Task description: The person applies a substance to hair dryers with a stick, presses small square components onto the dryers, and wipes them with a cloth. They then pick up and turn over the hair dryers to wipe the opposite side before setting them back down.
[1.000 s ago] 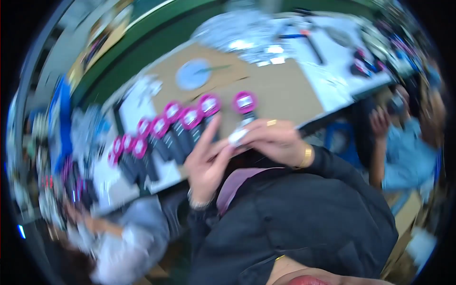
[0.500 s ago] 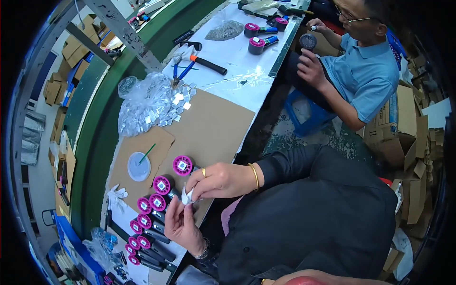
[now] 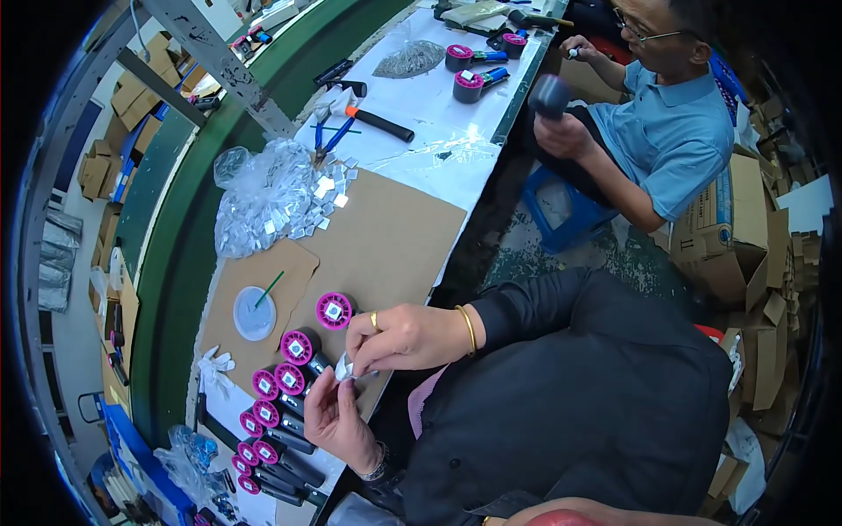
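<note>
Fingertips of my left hand and my right hand meet over the near edge of the table, both pinching a small crumpled white piece. It looks thin, like film or paper; its exact kind is unclear. Just beyond my right fingers lies a black tool with a magenta round end, a white square on its face. Several similar magenta-ended black tools lie in a slanting row beside my left hand, handles toward me.
Brown cardboard covers part of the table. On it are a clear bag of small squares and a round lid with a green stick. Farther off lie a hammer and pliers. A co-worker sits at the far right.
My hands stay nearly in place, still pinching the white piece. The co-worker's hand has tilted and shifted the dark round-headed tool leftward and downward, blurring it.
</note>
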Demonstrator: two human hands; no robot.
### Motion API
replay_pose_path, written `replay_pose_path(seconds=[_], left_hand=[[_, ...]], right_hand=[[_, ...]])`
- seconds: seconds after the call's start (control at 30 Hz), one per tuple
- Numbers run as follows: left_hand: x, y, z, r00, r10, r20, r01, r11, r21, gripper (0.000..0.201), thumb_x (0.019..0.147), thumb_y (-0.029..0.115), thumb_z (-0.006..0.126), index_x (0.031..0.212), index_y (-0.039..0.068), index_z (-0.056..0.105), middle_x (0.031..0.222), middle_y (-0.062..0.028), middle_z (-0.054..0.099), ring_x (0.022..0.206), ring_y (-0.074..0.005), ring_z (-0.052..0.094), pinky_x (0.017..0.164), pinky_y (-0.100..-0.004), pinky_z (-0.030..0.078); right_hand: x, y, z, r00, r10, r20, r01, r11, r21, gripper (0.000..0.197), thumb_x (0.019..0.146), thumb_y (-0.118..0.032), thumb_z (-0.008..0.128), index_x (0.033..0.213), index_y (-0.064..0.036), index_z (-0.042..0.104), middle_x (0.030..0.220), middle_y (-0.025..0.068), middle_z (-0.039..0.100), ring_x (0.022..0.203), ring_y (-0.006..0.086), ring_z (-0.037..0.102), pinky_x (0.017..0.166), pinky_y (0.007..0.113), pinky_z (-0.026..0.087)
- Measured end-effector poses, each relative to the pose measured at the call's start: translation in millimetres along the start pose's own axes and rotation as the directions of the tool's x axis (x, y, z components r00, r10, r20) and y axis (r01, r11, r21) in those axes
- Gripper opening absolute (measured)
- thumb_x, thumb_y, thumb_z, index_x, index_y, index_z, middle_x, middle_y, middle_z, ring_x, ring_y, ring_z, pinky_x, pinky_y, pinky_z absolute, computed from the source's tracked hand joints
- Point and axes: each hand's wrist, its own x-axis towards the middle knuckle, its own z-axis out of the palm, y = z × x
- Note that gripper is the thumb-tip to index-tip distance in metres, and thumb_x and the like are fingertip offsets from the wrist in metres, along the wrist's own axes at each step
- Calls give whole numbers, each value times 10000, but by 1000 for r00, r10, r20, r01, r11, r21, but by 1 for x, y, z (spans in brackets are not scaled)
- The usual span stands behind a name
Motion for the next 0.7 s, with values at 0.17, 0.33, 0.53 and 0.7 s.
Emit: replay_pose_path(seconds=[0.17,0.33,0.53,0.7], left_hand=[[2,2,1,1000,5,26,-5,1000,8,274,963,-119,726,1229,-55,717,1035,-75,743,854,-77,671,746,-186,514],[4,1,1,996,45,71,-45,999,-3,179,967,-133,709,1127,-54,704,1044,-69,692,840,-70,637,734,-188,495],[4,-2,0,995,25,94,-22,999,-35,158,972,-145,690,1090,-42,672,1075,-83,677,870,-78,635,755,-191,496],[5,-2,1,993,24,112,-17,998,-64,165,979,-133,689,1110,-38,659,1077,-85,686,899,-93,649,797,-205,506]], right_hand=[[1,-2,-1,1000,-9,11,9,1000,-23,151,916,-2,785,1062,-21,753,1075,94,672,915,264,721,792,349,596],[0,0,3,999,-36,3,36,999,-36,147,914,-14,790,1055,-28,753,1063,92,679,912,269,723,784,363,594],[0,1,4,999,-53,-5,52,997,-55,131,912,-37,798,1034,-38,749,1030,80,690,905,270,722,765,377,588],[-1,2,3,999,-47,-1,47,996,-78,122,914,-50,800,1025,-44,749,1024,73,693,905,267,720,756,378,581]])
